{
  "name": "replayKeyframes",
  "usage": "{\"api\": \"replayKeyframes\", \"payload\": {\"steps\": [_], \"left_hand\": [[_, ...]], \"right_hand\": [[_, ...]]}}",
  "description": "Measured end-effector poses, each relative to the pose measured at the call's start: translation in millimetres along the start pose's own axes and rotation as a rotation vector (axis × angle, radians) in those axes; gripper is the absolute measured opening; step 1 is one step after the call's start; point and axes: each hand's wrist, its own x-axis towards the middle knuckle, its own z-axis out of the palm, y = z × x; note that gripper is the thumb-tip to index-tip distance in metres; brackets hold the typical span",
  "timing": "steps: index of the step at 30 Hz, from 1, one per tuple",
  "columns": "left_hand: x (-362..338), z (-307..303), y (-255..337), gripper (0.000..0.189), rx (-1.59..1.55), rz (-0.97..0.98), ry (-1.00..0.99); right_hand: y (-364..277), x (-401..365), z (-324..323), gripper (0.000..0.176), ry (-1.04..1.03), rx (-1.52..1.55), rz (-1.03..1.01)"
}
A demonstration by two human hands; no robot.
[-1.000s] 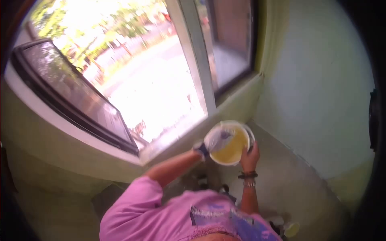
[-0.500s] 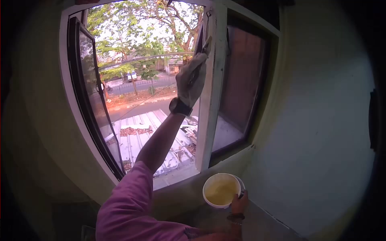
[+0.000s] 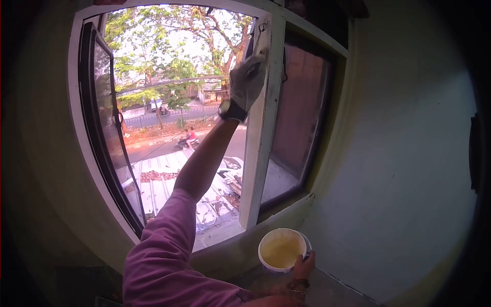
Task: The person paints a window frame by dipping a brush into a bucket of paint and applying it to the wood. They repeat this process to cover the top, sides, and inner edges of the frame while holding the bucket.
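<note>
My left hand [image 3: 246, 84], in a grey glove with a dark watch at the wrist, reaches up to the pale window post [image 3: 263, 128]. Its fingers are closed around a paintbrush [image 3: 264, 51], mostly hidden by the glove; only its tip shows, against the post. Low on the right, my bare right hand [image 3: 304, 265] grips the rim of a white bucket [image 3: 262, 256]. Yellowish paint [image 3: 281, 250] coats the bucket's inside. A bracelet circles that wrist. The bucket is tilted so its mouth faces me.
An open dark-framed casement [image 3: 97, 102] hangs at the left of the opening. Right of the post is a shut window pane [image 3: 299, 102]. Below lies the sill [image 3: 220, 236], with a metal roof [image 3: 163, 169] outside. A pale wall [image 3: 378, 179] stands at the right.
My gloved hand has shifted slightly against the post and the brush is now more hidden. The view has moved a little. A motorbike with riders has appeared on the street.
</note>
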Motion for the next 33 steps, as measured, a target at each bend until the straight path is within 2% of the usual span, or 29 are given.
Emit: {"api": "replayKeyframes", "payload": {"steps": [1,2,4,6,9,12,14,16,19,22,24,26,27,30,31,32,33], "left_hand": [[22.2,7.0,-14.9,0.016,0.063,0.204,0.054],[38.1,6.6,10.3,0.016,0.114,0.096,0.007],[57.6,10.8,6.9,0.018,0.029,0.141,-0.021],[34.7,5.6,-1.4,0.017,0.322,0.139,-0.091],[2.6,-2.0,-21.7,0.015,0.321,0.244,-0.038],[35.1,1.6,-2.2,0.017,0.239,0.173,-0.042],[60.0,5.8,-1.9,0.018,0.330,0.267,-0.020],[43.3,-4.0,10.4,0.016,0.254,0.003,-0.100],[-7.7,-30.9,7.3,0.013,-0.058,-0.129,-0.135],[-24.3,-47.9,22.9,0.013,-0.130,-0.142,-0.213],[3.2,-37.0,16.4,0.013,-0.145,-0.126,-0.103],[27.3,-28.3,18.0,0.014,-0.007,-0.018,-0.057],[29.0,-25.8,17.7,0.010,-0.140,0.036,-0.001],[-22.5,-49.3,20.6,0.010,0.142,-0.194,-0.166],[-36.6,-59.3,28.6,0.011,0.103,-0.364,-0.231],[-41.9,-68.2,35.5,0.011,0.093,-0.410,-0.261],[-37.5,-65.8,33.7,0.010,-0.004,-0.359,-0.210]], "right_hand": [[-2.5,1.0,0.4,0.035,-0.011,-0.016,0.009],[-3.5,0.9,-1.0,0.035,-0.020,-0.032,0.020],[5.5,1.8,3.5,0.035,0.026,-0.057,-0.043],[6.1,-0.7,6.8,0.035,0.092,-0.043,-0.115],[18.7,1.4,11.8,0.034,0.078,0.004,-0.069],[16.7,3.4,10.4,0.035,0.039,0.007,-0.061],[6.5,1.9,6.1,0.035,0.019,-0.059,-0.020],[7.7,1.3,5.8,0.035,0.045,-0.068,-0.031],[16.0,-0.6,7.6,0.034,0.067,-0.039,-0.002],[21.7,3.0,8.5,0.033,0.036,-0.018,0.016],[16.7,3.9,8.2,0.033,0.050,-0.075,-0.050],[-1.3,1.5,3.7,0.034,0.024,-0.067,-0.016],[6.9,3.4,7.0,0.034,0.043,-0.093,-0.042],[8.5,2.7,6.3,0.034,0.043,-0.047,-0.044],[19.4,4.4,9.1,0.033,0.052,-0.043,-0.071],[6.0,0.6,4.2,0.033,0.038,-0.011,-0.038],[3.7,2.4,4.6,0.032,0.044,-0.004,-0.052]]}}
